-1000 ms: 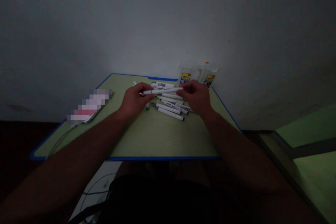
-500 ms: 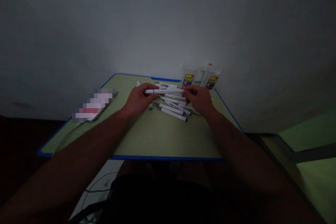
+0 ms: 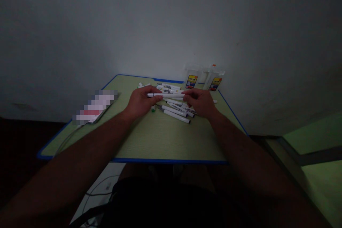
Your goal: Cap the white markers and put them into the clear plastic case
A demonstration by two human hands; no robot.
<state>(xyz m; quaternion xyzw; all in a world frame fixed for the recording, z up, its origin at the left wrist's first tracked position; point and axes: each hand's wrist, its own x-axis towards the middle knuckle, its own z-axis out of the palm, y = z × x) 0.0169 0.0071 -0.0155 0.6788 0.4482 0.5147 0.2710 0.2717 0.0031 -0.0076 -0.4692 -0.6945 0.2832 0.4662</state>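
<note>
A white marker [image 3: 172, 95] lies level between my two hands, above a loose pile of markers. My left hand [image 3: 142, 100] pinches its left end, where a dark ring shows on the barrel. At the other end my right hand [image 3: 200, 101] grips it with thumb and fingers, which hide the tip. Below and around it, several more white markers [image 3: 176, 117] are spread on the table, some with dark or purple ends. A green-ended marker [image 3: 153, 108] pokes out beside my left fingers.
The pale table [image 3: 165, 142] has a blue edge and stands against a wall. Two clear plastic cases [image 3: 191, 78] with yellow labels stand at the back right. On the left lies a phone-like device [image 3: 96, 107], partly blurred out, with a cable [image 3: 65, 140].
Both hands still hold the marker, which has dropped very slightly. My right hand has shifted a little to the left along it.
</note>
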